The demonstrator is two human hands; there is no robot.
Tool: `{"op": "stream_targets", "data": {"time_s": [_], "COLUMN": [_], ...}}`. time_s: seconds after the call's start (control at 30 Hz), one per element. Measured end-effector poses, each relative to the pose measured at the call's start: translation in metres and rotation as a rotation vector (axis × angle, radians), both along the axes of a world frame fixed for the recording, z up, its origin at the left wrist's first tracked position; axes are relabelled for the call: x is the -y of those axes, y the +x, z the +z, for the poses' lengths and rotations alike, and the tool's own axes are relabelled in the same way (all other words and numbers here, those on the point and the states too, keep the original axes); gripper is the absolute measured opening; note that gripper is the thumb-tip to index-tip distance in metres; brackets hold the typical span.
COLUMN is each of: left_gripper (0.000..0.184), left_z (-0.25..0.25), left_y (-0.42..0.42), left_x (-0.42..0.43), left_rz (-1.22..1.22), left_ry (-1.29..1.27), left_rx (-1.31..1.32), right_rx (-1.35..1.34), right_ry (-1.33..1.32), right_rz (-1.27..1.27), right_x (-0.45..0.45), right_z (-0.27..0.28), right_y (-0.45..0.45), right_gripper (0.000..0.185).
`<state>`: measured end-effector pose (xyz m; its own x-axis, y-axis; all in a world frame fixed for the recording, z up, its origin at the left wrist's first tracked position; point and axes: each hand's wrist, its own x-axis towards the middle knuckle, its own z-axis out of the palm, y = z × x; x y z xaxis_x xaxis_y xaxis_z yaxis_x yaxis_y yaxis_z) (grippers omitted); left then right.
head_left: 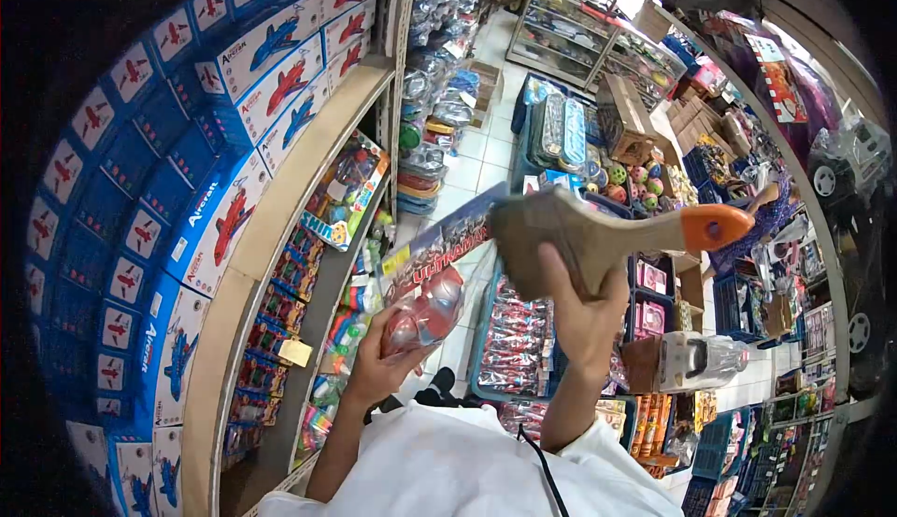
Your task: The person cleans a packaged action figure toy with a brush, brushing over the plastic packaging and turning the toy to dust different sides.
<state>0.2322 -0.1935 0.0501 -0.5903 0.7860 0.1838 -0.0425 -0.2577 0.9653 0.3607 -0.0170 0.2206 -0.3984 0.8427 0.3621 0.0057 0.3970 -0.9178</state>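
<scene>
My left hand [381, 366] grips the lower part of a toy pack [425, 310] with a printed "Ultraman" card and a clear bubble over red and silver pieces. The pack is tilted in front of my chest. In my right hand [590, 319] is a wide, flat brush [598, 235], held near its head with the thumb in front. Its handle ends in an orange tip pointing right. The dark bristles overlap the card's upper right end; whether they touch it I cannot tell.
Blue and white "Aircraft" boxes [187, 227] fill the left shelf, with packed toys [262, 349] hanging below. A blue crate [481, 382] of similar packs stands on the floor ahead. Colourful balls [635, 185], cartons [624, 120] and a glass cabinet [561, 36] lie beyond. Another person [761, 218] is at the right.
</scene>
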Motion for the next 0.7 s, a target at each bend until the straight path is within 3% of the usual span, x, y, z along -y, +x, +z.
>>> {"op": "stream_targets", "data": {"time_s": [0.07,0.13,0.2,0.27,0.33,0.4,0.47,0.53,0.63,0.7], "left_gripper": [0.070,0.069,0.069,0.072,0.076,0.077,0.073,0.070,0.072,0.071], "left_z": [-0.003,-0.007,-0.012,-0.008,0.000,0.011,0.003,0.003,0.007,0.007], "left_y": [-0.003,-0.007,-0.009,-0.013,-0.011,-0.011,-0.009,-0.011,-0.014,-0.019], "left_x": [0.001,0.001,0.004,0.005,0.009,0.008,0.007,0.007,0.013,0.016], "left_rz": [0.007,0.009,0.056,0.032,0.007,-0.044,-0.028,-0.010,-0.019,0.036], "left_ry": [-0.015,-0.030,-0.051,-0.082,-0.127,-0.182,-0.096,-0.001,0.014,-0.013], "left_rx": [-0.026,-0.053,-0.145,-0.163,-0.170,0.097,0.078,0.049,-0.013,-0.183], "right_rx": [-0.185,-0.104,0.092,0.189,-0.151,-0.144,0.020,0.220,-0.152,-0.145], "right_ry": [-0.102,-0.024,0.261,0.347,-0.090,-0.051,0.253,0.595,0.193,0.048], "right_rz": [0.306,0.096,-0.182,-0.123,0.319,0.401,-0.024,-0.278,-0.162,-0.207], "right_x": [0.009,0.005,-0.014,-0.014,0.004,0.000,-0.005,-0.020,-0.023,-0.020], "right_z": [0.000,-0.003,-0.016,-0.013,-0.001,-0.009,-0.009,-0.011,-0.010,-0.004], "right_y": [0.004,-0.004,-0.016,-0.009,-0.002,-0.004,-0.022,-0.024,-0.022,-0.016], "right_gripper": [0.053,0.050,0.049,0.050,0.052,0.054,0.051,0.035,0.041,0.049]}}
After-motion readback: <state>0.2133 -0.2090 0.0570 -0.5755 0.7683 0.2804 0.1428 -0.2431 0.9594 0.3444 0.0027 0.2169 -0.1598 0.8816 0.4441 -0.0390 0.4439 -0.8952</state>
